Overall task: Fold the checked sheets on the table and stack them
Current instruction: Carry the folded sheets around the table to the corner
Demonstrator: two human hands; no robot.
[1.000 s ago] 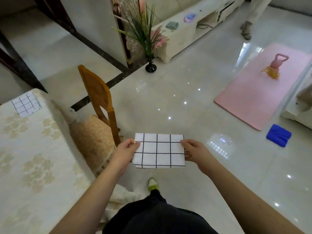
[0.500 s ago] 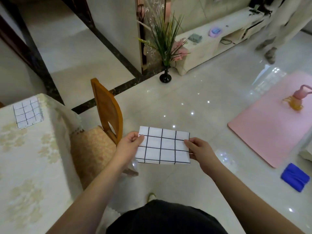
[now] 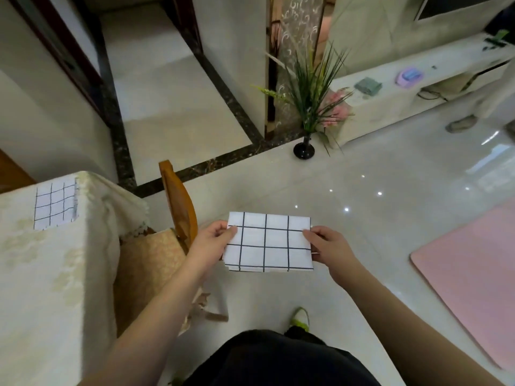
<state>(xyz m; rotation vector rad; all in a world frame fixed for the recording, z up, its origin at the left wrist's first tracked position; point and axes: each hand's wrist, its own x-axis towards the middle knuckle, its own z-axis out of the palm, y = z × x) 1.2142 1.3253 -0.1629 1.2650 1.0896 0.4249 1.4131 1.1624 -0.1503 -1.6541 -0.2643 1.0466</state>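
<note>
Both hands, left hand (image 3: 211, 240) and right hand (image 3: 331, 246), pinch the folded sheet (image 3: 269, 242).

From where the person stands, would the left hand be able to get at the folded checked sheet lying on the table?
Probably not yet. The left hand pinches the held checked sheet, and a wooden chair stands between it and the folded sheet on the table.

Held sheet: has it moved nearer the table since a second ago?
Cannot tell. The camera swung, so the whole scene shifted. The held sheet looks about as far from the chair and table as before, pinched by both hands.
</note>
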